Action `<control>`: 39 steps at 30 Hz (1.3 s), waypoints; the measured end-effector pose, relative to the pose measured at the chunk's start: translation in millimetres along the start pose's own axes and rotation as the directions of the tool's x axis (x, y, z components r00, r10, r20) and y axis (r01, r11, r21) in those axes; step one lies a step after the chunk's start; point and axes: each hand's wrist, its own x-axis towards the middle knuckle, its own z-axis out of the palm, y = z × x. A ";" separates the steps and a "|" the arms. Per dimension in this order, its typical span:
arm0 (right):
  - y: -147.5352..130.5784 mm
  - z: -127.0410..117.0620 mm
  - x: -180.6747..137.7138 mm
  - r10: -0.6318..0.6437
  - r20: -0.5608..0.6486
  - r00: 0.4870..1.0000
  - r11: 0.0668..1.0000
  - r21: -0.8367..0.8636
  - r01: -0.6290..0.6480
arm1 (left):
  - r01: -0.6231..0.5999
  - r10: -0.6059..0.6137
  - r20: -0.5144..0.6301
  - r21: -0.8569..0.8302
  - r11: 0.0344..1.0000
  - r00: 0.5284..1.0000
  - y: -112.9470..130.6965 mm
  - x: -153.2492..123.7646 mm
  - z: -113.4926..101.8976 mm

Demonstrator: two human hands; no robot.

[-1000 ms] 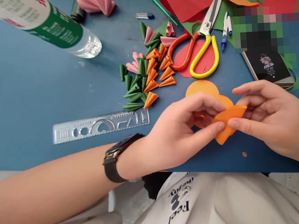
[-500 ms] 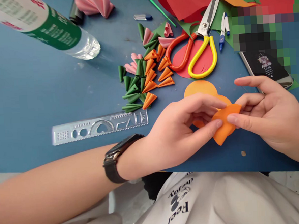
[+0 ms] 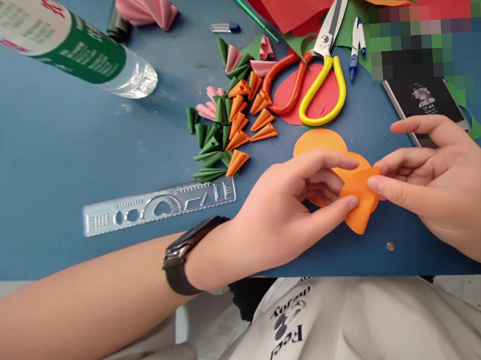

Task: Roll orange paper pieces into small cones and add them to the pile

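Both hands pinch one small orange paper piece (image 3: 360, 202) just above the blue table (image 3: 60, 158), near its front edge. My left hand (image 3: 295, 209) grips its left side between thumb and fingers; a dark watch sits on that wrist. My right hand (image 3: 436, 184) holds its right side with thumb and forefinger, the other fingers spread. The paper is curled over on itself. Under the hands lie flat orange paper circles (image 3: 319, 141).
A pile of small orange, green and pink paper cones (image 3: 231, 118) lies left of the circles. Red-and-yellow scissors (image 3: 314, 83), a compass (image 3: 354, 42), a phone (image 3: 423, 101), a clear ruler (image 3: 158, 205), a lying water bottle (image 3: 65, 47) and coloured paper sheets (image 3: 295, 3) surround them.
The orange piece has been curled tighter between the fingers, its right tip drawn in toward the left. My right hand has shifted slightly up and left.
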 end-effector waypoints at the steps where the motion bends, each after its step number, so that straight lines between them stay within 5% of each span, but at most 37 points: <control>1: -0.7 0.2 -0.3 0.005 0.001 1.000 1.000 0.003 -0.005 | -0.017 0.017 0.006 0.018 1.000 1.000 -0.4 -0.6 -1.2; 19: 6.6 -0.3 3.8 -0.008 0.047 0.999 0.999 0.053 0.006 | -0.162 0.160 0.029 0.201 0.966 0.987 -4.9 0.6 -6.1; 29: 5.6 -0.7 -0.8 0.039 0.087 0.995 0.999 0.030 -0.042 | -0.056 0.067 -0.056 0.176 0.983 0.996 1.6 -0.5 -4.3; 39: 2.2 -1.0 -3.8 -0.004 0.054 0.999 1.000 -0.010 0.005 | -0.215 0.218 0.019 0.268 0.939 0.976 1.7 2.1 -11.9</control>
